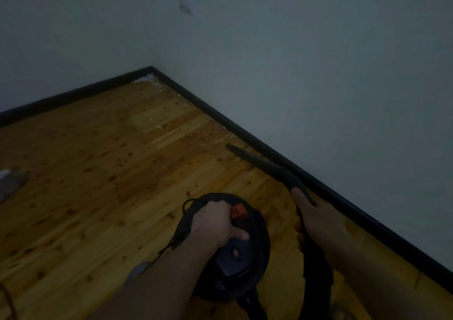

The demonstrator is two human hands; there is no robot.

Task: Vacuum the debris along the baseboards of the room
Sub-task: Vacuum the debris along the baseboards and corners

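A round black vacuum canister (247, 270) with a red switch (239, 211) sits low in the middle of the head view. My left hand (217, 224) grips its top handle. My right hand (316, 219) is closed around the black hose where it joins the crevice nozzle (255, 159). The nozzle points up-left along the black baseboard (282, 154), its tip just short of white debris crumbs (218, 128). More white debris (148, 77) is piled in the room's corner.
Knotty wooden floor (110, 172) spreads to the left. Pale walls (294, 50) meet at the far corner. A grey-white object (9, 182) lies at the left edge. A cord (176, 236) hangs off the canister's left side.
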